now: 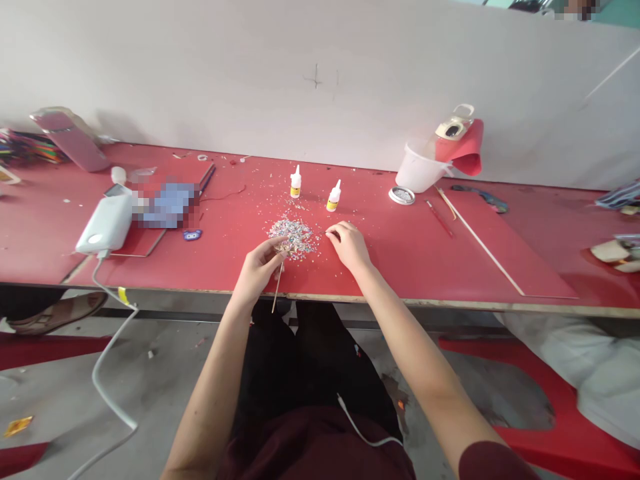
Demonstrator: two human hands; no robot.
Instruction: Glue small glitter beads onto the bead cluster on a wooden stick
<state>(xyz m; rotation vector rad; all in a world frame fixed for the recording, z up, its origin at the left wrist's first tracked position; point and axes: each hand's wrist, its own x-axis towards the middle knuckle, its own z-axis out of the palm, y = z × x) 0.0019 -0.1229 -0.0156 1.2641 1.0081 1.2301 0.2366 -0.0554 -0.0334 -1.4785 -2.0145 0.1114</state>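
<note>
A pile of small shiny sequin-like bits (296, 233) is spread on the red table. At its lower left edge, my left hand (263, 263) pinches a thin wooden stick (277, 287) whose lower end points down past the table's front edge. The stick's upper end is hard to see among the fingers and bits. My right hand (349, 245) rests on the table just right of the pile, thumb and fingers pressed together; anything between them is too small to make out. Behind the pile stand two small white glue bottles with yellow labels, a left bottle (295, 183) and a right bottle (334, 197).
A white power bank (106, 223) with a cable lies left, near a small blue trinket (192, 235). Right are a round lid of bits (401, 195), a translucent cup (423, 167), a red pen-like stick (440, 219) and a red board (520, 247). A white partition (225, 80) rises behind.
</note>
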